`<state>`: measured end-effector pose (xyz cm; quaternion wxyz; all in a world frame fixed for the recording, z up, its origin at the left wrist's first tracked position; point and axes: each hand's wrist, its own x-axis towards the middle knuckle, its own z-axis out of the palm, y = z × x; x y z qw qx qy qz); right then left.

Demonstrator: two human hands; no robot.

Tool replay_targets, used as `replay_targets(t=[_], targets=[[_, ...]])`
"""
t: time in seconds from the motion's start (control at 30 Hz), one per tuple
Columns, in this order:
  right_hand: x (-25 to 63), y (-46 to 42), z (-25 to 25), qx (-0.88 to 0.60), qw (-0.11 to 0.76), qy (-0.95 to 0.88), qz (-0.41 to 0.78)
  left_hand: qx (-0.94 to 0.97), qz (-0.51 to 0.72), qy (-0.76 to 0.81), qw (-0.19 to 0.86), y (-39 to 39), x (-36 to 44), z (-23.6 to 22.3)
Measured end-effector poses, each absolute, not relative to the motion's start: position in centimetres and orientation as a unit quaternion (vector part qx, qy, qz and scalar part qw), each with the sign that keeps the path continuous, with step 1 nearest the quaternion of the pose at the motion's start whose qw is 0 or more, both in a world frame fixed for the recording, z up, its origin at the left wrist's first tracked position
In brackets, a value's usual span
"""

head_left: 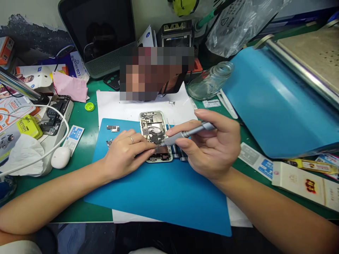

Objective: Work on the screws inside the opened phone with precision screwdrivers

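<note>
An opened phone (153, 128) with its inner parts bare lies on a blue mat (159, 190). My left hand (127, 151) rests on the mat with its fingers pressed together against the phone's lower left side, holding it down; a ring is on one finger. My right hand (212, 144) grips a grey metal screwdriver (185, 133) like a pen, its tip down inside the phone near the middle. Small loose parts (113, 128) lie on the mat left of the phone. More screwdrivers (174, 151) lie just right of the phone, partly hidden by my right hand.
A glass bottle (210, 81) lies on its side behind, next to a large blue sheet (275, 106). At the left are another opened phone (54, 113), a white mouse (60, 157), a yellow battery pack (28, 127) and a pink cloth (70, 86). A dark screen (97, 31) stands at the back.
</note>
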<state>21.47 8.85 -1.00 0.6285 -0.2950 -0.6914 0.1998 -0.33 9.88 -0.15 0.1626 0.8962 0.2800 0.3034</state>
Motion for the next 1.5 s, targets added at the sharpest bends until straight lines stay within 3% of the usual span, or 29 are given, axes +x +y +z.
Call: replay_targets(t=[1.5], targets=[[21.27, 8.63, -0.63, -0.316, 0.628, -0.69, 0.173, 0.897, 0.294, 0.288, 0.164, 9.82, -0.23, -0.01]])
